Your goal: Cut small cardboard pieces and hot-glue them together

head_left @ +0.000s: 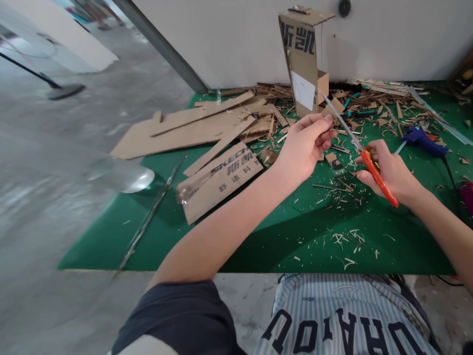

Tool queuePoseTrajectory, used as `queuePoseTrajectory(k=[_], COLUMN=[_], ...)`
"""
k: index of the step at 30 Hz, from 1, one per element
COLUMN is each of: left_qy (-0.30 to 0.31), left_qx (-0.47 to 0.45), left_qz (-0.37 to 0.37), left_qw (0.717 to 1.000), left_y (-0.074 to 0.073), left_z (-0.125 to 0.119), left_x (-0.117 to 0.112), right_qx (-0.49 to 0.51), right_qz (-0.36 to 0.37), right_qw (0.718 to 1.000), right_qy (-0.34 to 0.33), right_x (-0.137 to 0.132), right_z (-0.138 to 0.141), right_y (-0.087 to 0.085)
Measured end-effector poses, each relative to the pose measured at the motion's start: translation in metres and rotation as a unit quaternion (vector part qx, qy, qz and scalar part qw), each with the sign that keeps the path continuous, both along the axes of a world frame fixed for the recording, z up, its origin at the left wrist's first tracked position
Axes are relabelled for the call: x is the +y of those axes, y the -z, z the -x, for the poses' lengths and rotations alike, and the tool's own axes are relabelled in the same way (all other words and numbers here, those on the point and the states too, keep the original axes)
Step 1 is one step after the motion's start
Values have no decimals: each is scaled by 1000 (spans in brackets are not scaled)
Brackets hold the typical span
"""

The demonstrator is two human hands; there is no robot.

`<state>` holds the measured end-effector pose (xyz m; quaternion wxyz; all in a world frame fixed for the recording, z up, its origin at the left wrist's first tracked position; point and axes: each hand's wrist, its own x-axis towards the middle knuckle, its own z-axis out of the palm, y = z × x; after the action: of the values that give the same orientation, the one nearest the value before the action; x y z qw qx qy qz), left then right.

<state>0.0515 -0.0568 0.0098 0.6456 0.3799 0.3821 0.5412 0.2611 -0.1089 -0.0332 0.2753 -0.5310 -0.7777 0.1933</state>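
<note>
My right hand (391,170) grips a pair of scissors (380,178) with orange-red handles, and their metal blades point up and to the left. Just left of the blades, my left hand (306,143) is closed in a pinch on a small cardboard piece (335,106), partly hidden by the fingers and the blades. Whether the blades touch the cardboard I cannot tell. Behind my left hand stands a tall folded cardboard structure (305,64) with dark printed characters, a white label and a flat top flap.
Several cardboard strips and sheets (177,133) lie at the left of the green table (221,251), near a printed cardboard panel (221,182). Scraps pile along the white wall. A blue glue gun (424,141) lies at right; a clear strip (153,212) crosses the table's left side.
</note>
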Motion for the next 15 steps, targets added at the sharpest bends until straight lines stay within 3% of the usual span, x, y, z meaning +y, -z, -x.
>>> queuePoseTrajectory(k=[15], left_qy=[-1], left_qx=[26], left_qz=[-25], left_qw=[999], left_y=[1], left_z=[0], left_x=[1], right_qx=[7], right_qz=[-5], right_qw=[1000], right_qy=[-9], right_x=[0], right_z=[-2], right_y=[1])
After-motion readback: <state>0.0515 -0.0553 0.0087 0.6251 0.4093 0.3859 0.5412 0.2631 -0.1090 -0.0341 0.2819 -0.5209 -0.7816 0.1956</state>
